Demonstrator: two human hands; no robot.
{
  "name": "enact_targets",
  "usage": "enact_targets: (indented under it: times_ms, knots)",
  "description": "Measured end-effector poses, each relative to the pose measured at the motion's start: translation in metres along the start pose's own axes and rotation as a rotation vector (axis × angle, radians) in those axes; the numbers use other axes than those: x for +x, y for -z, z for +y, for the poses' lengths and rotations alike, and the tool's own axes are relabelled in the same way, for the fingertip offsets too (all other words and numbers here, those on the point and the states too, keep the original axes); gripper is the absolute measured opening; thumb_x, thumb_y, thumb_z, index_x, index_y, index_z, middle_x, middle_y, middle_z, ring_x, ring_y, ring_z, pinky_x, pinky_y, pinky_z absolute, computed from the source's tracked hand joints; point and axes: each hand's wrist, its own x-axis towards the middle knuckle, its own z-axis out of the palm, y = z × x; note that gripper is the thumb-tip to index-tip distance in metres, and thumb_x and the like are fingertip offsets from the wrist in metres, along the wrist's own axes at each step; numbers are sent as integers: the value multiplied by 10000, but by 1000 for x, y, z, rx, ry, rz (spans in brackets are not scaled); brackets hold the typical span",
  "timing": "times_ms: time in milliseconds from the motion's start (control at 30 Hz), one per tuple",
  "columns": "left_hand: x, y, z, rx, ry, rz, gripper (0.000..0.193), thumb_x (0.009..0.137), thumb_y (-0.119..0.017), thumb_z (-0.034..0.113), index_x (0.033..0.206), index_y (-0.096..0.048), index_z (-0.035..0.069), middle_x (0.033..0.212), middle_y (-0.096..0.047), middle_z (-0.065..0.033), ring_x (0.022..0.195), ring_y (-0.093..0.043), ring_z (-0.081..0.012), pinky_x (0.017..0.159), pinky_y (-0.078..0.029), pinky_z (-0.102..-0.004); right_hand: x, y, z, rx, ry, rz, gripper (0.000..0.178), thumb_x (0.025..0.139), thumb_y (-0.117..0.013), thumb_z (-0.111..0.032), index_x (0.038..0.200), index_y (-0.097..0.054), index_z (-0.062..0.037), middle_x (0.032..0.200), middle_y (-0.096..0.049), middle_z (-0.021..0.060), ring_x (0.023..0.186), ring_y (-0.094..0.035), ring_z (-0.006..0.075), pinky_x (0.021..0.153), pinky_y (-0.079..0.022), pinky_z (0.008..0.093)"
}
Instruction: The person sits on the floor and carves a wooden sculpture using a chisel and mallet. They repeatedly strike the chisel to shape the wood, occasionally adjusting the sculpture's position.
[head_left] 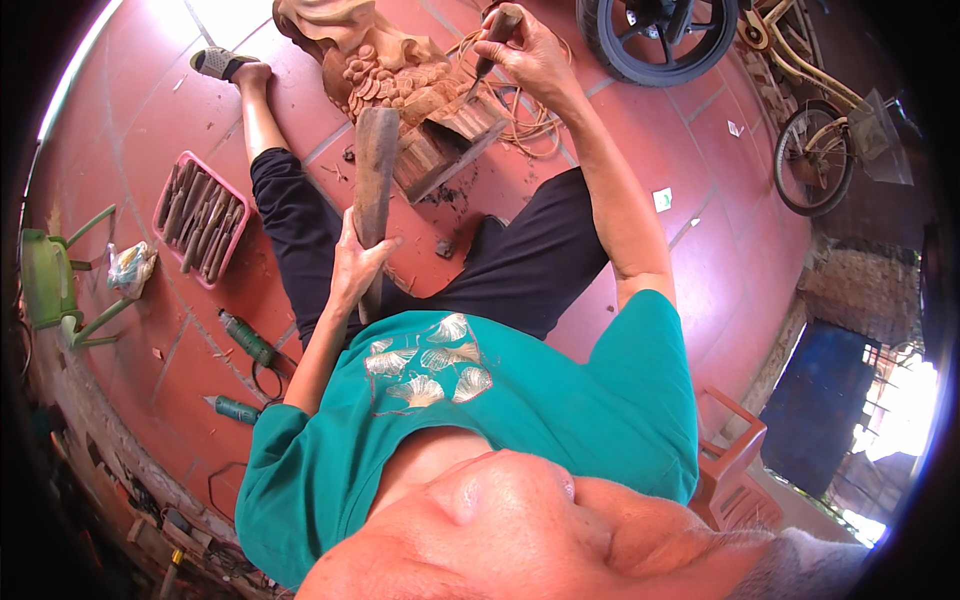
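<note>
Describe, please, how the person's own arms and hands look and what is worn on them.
The left hand and the right hand wear no gloves, and no watch or bracelet shows. The forearms are bare. Loose, short teal sleeves cover the upper arms, with no visible print.

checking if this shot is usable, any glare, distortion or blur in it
Head view: white glare washes out the tiled floor at right and near the sandal at upper left; the bright opening at far right is blown out; the fisheye bends the scene toward black corners; the left hand, the wooden club it grips, the right hand and the carving show no strong blur.
</note>
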Motion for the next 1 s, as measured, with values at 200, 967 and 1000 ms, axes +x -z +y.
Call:
enact_targets:
  times_ms: [200, 967, 1000]
  knots:
    - [4, 7, -24, 24, -86, 48, 540, 794, -754, 163, 1260, -533, 3, 1028, -623, -76, 918, -586, -160, 830, -499, -314, 9, -1, 0, -313, 35, -9, 341, 845, -819, -178, 1071, -595, -58, 877, -639, 24, 797, -616, 154, 748, -525, 329]
    - [76, 78, 270, 658, -540, -28, 765, 810, -806, 298, 1436, -492, -12, 923, -634, -25, 757, -560, -90, 682, -481, -272, 6, 9, 13, -363, 76, -36, 303, 882, -785, -166, 1110, -618, -57, 989, -679, 63, 905, -668, 167, 820, -536, 330]
    - [87, 84, 269, 706, -557, -40, 793, 806, -812, 302, 1449, -479, -20, 935, -642, -32, 780, -573, -93, 700, -487, -273, 5, 7, 9, -340, 63, -58, 279, 901, -768, -144, 1118, -613, -64, 983, -678, 34, 919, -664, 141, 846, -540, 326]
